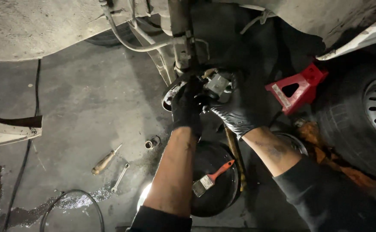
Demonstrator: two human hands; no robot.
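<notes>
Both my hands wear black gloves and work under a raised car at the wheel hub. My left hand (186, 106) grips the dark edge of the hub plate (170, 95). My right hand (239, 105) holds a grey metal brake part (217, 83) against the hub, fingers curled around it. The strut (182, 38) and hoses rise above them.
A red jack stand (297, 88) stands at the right beside a tyre (364, 116). Below my arms a black drum (216, 180) carries an orange-handled brush (211, 177). A screwdriver (105, 160), a wrench (120, 177), a socket (150, 143) and a cable (24, 154) lie on the wet concrete floor.
</notes>
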